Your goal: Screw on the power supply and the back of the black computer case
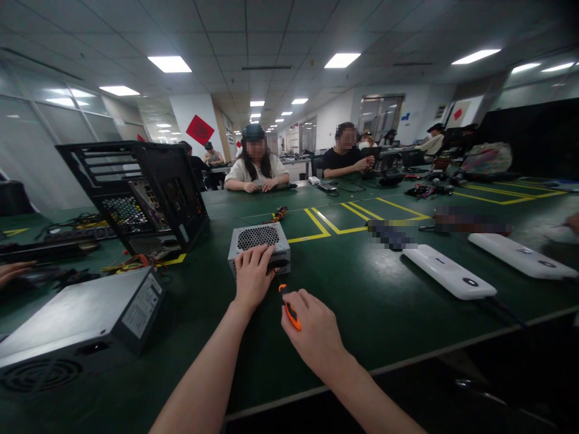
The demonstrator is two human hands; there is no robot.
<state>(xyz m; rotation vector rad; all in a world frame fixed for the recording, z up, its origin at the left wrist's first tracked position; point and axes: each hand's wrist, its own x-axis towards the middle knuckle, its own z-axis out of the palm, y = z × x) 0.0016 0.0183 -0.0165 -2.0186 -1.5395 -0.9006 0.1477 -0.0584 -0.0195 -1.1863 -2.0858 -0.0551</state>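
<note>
A small silver computer power supply (283, 244) with a honeycomb vent on top sits on the green table in front of me. My left hand (254, 274) grips its near side, fingers resting over the top edge and thumb by the near face. In my right hand (312, 325) is an orange-and-black screwdriver (293, 316). Its shaft points up and away toward the power supply's near face, just right of my left thumb. Whether the tip touches a screw I cannot make out. A bundle of wires (279, 214) comes out behind the power supply.
To the left stand an open black computer case (174, 187) and a larger power supply (81, 322). Another person's hand (15, 271) reaches in there. Two white oblong devices (447, 271) lie to the right. Two people sit across the table, which has yellow tape lines (319, 223).
</note>
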